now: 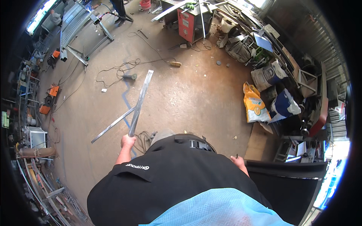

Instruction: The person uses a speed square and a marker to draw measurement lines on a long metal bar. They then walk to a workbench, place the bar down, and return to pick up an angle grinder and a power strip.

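Head view: at the centre left of the frame, the left hand [128, 141] is wrapped around the lower end of a long, straight, silvery-grey metal bar [140, 101], which slants up toward the upper middle. A thinner, pale grey metal strip [112, 125] meets the bar partway along; whether the two are joined or merely overlap, I cannot tell. At the lower right, the right hand [238, 162] is curled around a short, dark, stick-like object [236, 156]. As for progress, the bar is already in hand, apart from the grey tubular metal frame [77, 28] at the upper left. Setting the bar down seems to be left; any cutting or joining cannot be judged. A dark grey cylindrical tool [130, 76] lies on the brown floor [188, 101], unheld.
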Tool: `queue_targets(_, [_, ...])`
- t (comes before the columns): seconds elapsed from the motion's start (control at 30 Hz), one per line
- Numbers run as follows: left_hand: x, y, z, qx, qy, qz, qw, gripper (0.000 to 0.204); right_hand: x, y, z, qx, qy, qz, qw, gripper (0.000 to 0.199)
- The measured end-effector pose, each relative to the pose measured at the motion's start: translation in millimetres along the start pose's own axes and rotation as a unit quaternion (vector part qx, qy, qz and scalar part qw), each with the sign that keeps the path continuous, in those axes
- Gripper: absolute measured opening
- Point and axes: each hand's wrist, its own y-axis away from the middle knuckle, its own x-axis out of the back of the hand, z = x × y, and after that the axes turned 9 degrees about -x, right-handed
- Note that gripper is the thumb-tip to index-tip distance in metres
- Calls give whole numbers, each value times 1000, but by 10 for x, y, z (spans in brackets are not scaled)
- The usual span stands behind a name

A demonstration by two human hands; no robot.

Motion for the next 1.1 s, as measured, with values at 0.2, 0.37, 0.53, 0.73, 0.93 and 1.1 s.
queue_targets(0.2, [-158, -506, 512, 36, -18, -39, 998, 31, 630, -527, -1742, 23, -33, 72, 997, 36])
queue_targets(0.37, [-163, -1500, 1214, 34, -16, -58, 998, 32, 462, -893, -2540, -1, -51, 87, 995, 34])
queue_targets(0.53, [88, -2548, 2299, -15, 36, -44, 998, 35, -15, -1034, -2753, 23, -48, -26, 998, 34])
queue_targets(0.73, [525, -3670, 3661, -69, 112, -9, 991, 18, -225, -1208, -3362, -24, -126, -20, 992, 35])
queue_targets(0.93, [885, -4320, 5056, -117, 230, -6, 966, 10, -211, -1713, -4175, -34, -145, -28, 988, 36])
queue_targets(1.1, [1053, -4777, 5904, -135, 134, 36, 981, 18, 3, -2282, -5000, -20, -133, -55, 989, 37])
